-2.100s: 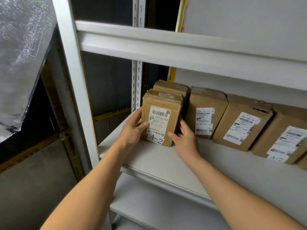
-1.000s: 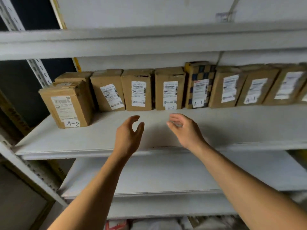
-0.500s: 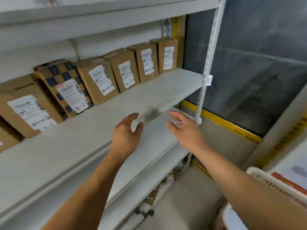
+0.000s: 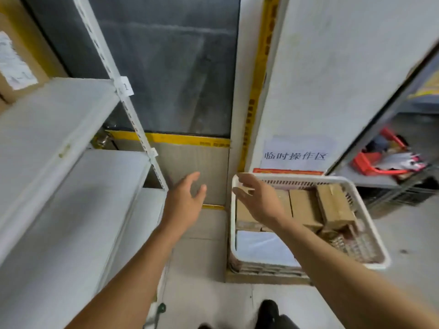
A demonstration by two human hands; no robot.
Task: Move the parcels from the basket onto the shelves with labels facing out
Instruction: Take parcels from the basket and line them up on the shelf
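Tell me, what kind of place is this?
Probably a parcel storeroom: white metal shelves, a labelled cardboard parcel on one, and a white basket of cardboard parcels on the floor.

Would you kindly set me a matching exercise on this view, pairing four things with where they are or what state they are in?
Things:
1. left hand
2. right hand
3. parcels
4. red crate

Places or states:
a. inside the white basket
b. on a low shelf at far right
c. open, over the floor beside the shelves
d. open, above the basket's left rim

Pairs: 1-c, 2-d, 3-a, 4-b
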